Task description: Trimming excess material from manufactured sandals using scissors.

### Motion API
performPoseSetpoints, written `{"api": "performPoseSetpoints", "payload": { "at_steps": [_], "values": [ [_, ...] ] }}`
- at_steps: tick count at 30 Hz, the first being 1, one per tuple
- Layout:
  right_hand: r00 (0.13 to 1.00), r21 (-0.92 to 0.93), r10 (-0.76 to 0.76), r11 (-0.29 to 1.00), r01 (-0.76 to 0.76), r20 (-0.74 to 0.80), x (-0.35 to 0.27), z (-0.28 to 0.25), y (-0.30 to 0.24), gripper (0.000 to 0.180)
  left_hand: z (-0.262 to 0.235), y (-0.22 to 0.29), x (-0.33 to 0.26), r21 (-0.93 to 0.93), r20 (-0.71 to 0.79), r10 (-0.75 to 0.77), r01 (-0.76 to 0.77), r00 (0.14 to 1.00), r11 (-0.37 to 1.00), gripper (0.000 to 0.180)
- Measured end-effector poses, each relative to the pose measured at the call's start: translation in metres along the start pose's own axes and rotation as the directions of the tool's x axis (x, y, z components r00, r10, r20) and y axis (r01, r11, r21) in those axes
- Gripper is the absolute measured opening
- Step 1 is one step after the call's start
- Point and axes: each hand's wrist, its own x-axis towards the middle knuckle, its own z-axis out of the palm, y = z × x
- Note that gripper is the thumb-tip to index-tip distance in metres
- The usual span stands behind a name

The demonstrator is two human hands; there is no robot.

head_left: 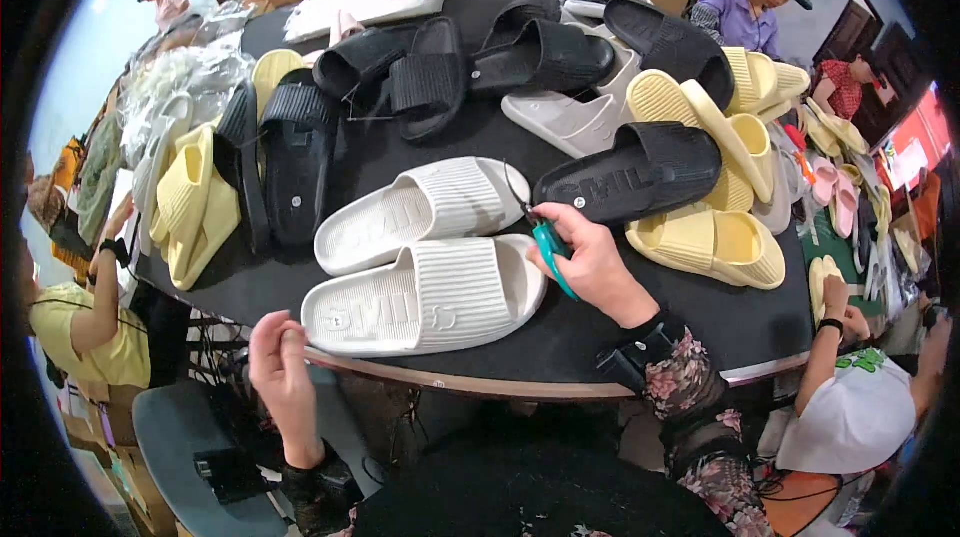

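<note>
The near white slipper (460, 295) is laid on the black table (710, 332), long axis roughly nine to three o'clock. Its heel is set at three o'clock from the left hand's (283, 369) pinched-together fingertips; at its toe, green-handled snips (550, 253) are gripped by the right hand's (602, 275) fingers.

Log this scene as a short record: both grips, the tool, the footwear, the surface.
Left grip: by the heel end of the near white slide; whether it holds anything is unclear
Right grip: holding green-handled scissors
White pair: near slide beside the far white slide
Black slides: several, behind and either side
Yellow slides: left and right
Surface: black tabletop
</note>
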Motion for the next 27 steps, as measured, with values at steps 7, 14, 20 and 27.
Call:
{"api": "performPoseSetpoints", "payload": {
  "at_steps": [7, 14, 20, 27],
  "values": [
    [1.0, -0.028, -0.003, 1.0, 0.002, -0.012, -0.001, -0.004, -0.001, 0.043, 0.069, 0.031, 0.028, -0.073, 0.572, -0.151, 0.234, 0.806, 0.97, 0.043],
    [0.994, -0.037, -0.104, 0.994, 0.102, -0.034, -0.002, -0.006, -0.009, 0.039, 0.11, 0.022, 0.048, -0.118, 0.656, -0.295, 0.481, 0.694, 0.869, 0.051],
    [0.98, -0.031, -0.18, 0.983, 0.178, -0.085, -0.002, -0.006, -0.005, 0.038, 0.135, 0.023, 0.052, -0.131, 0.666, -0.321, 0.53, 0.673, 0.838, 0.051],
    [0.987, 0.039, -0.132, 0.99, 0.136, -0.095, -0.002, -0.011, -0.012, 0.04, 0.125, 0.044, 0.025, -0.366, 0.46, -0.085, 0.275, 0.884, 0.889, 0.046]
  ]
}}
